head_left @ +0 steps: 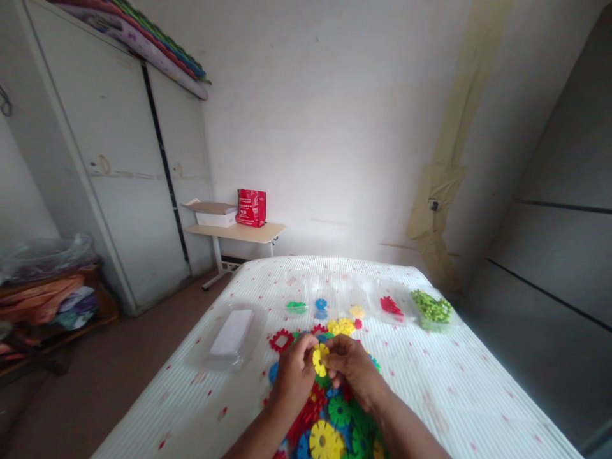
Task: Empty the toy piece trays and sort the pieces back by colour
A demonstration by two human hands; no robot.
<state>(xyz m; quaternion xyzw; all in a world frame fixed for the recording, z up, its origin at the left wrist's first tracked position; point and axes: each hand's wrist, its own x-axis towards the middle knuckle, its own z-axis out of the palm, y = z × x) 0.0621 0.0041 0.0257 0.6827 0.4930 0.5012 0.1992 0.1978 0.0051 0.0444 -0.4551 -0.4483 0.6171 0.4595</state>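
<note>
A yellow notched plastic disc [320, 361] stands upright between my two hands, above a pile of such pieces. My left hand [295, 368] pinches its left edge. From the other side, the fingers of my right hand [352, 364] close on its right edge, partly hiding it. Below lies the heap of red, green, blue and yellow pieces, with a big yellow disc [323, 440] and a green disc [339, 411] on top. A red square-shaped piece [281, 340] and some yellow pieces [341, 326] lie just beyond my hands.
Clear plastic trays stand along the far part of the covered table [191, 408], holding green pieces [296, 307], blue pieces [321, 305], red pieces [391, 306] and light green pieces [431, 309]. At the left, a clear container [232, 333] holds something white. A red bag [251, 208] sits on a side table.
</note>
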